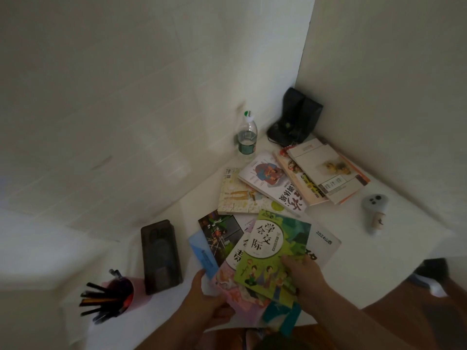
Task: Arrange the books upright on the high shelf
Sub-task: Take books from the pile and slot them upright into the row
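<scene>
Both hands pinching thin floppy paperbacks: left hand [209,303] under the stack, right hand [307,275] gripping green book [274,256] w/ thumb on top. Prob slippery, grab by spines imo.

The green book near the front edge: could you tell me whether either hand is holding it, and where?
The right hand grips the green book at its lower right edge; the left hand holds the fanned books beneath from the left.

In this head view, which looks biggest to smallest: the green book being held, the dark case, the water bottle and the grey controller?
1. green book
2. dark case
3. water bottle
4. grey controller

The bottle and controller look close in size, and the bottle stands farther away, so that order is unsure.
</scene>
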Demonstrator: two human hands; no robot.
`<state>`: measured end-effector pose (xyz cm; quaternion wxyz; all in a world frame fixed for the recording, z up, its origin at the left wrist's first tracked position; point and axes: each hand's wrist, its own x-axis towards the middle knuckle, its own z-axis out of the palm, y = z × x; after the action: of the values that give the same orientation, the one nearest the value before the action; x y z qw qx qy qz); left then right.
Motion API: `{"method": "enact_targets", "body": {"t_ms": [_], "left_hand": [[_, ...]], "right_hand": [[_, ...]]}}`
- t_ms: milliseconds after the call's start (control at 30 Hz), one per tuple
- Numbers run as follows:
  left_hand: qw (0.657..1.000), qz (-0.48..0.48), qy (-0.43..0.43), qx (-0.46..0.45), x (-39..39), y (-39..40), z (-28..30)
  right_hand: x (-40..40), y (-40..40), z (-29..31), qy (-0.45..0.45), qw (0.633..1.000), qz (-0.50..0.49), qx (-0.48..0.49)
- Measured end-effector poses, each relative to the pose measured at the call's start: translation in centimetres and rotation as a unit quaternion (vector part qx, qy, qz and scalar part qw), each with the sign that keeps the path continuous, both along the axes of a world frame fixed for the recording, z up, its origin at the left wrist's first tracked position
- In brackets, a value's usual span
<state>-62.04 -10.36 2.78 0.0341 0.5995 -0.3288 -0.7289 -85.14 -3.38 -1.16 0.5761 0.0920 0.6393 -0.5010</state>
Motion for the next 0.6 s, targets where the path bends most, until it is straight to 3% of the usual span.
{"method": "enact_targets", "body": {"t_ms": [133, 400, 500, 600], "left_hand": [[1.0, 0.024, -0.016, -0.004, -0.5, 0.9, -1.1], [0.989, -0.123, -0.081, 0.011, -1.4, -1.7, 0.4], [0.987, -0.133, -0.038, -0.086, -1.8, -4.0, 0.6], [0.968, -0.128, 0.012, -0.216, -2.7, -6.4, 1.1]], "right_hand": [[2.3, -0.2, 0.1, -0.041, 0.998, 0.021, -0.039], [2.4, 0.0, 0.2, -0.016, 0.995, 0.04, -0.094], [0.9, -1.0, 1.7, 0.028, 0.985, 0.105, -0.131], [-0.1, -3.1, 4.1, 0.135, 0.962, 0.171, -0.163]]}}
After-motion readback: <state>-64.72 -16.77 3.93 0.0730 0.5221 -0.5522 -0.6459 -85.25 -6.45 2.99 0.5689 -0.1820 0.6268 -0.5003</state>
